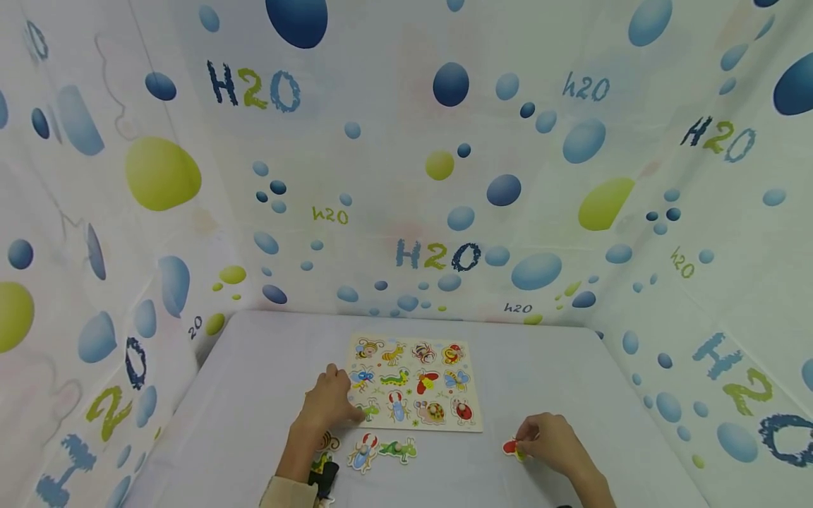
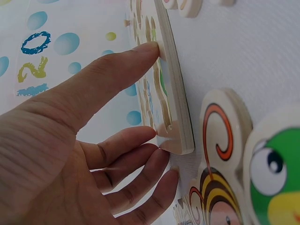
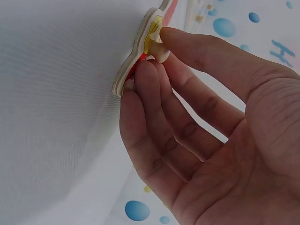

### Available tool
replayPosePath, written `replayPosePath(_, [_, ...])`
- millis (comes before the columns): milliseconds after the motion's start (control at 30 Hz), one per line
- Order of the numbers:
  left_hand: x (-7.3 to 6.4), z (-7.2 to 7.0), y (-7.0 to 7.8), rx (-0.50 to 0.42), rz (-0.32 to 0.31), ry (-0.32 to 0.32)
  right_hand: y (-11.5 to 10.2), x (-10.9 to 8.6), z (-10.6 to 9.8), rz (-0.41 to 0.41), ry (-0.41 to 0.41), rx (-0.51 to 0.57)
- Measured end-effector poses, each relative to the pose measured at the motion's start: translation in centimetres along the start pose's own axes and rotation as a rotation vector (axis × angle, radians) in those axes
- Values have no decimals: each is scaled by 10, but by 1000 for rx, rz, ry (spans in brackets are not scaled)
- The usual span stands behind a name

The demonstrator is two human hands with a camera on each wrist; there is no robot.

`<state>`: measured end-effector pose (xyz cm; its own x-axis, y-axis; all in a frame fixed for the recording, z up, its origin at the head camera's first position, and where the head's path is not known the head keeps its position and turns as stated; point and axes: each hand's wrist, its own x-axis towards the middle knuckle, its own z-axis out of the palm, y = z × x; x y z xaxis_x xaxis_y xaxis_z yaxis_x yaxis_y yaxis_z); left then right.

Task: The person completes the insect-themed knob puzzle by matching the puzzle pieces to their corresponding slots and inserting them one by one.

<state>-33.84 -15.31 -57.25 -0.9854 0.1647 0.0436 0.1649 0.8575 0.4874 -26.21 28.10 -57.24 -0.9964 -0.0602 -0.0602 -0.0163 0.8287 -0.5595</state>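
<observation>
A wooden insect puzzle board [image 1: 409, 363] with printed insect shapes lies on the white table. My left hand [image 1: 330, 398] is at its near left corner, thumb on the front margin and the other fingers, slightly bent, against the left side in the left wrist view. To the right of the board, my right hand [image 1: 547, 441] pinches a red and yellow winged-insect puzzle piece [image 1: 510, 447] by its wooden knob [image 3: 160, 52]. In the right wrist view that piece is close over the tabletop, partly hidden by the fingers.
In front of the board lie a blue and red beetle piece [image 1: 363, 451] and a green grasshopper piece [image 1: 399, 449]. A striped piece [image 1: 329, 441] and a green one lie by the left wrist, partly covered. A patterned curtain [image 1: 381, 176] surrounds the table [image 1: 267, 346].
</observation>
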Motion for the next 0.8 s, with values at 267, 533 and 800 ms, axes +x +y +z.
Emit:
replayPosePath(267, [2,5,-2,5,-5,7,-3,0,2,20,39,-31])
replayPosePath(533, [2,3,-1,2,1,6,-11,5,0,57,77,-65])
replayPosePath(800, [4,4,-4,3,-18,-7,-22,13,-2,20,115,-47])
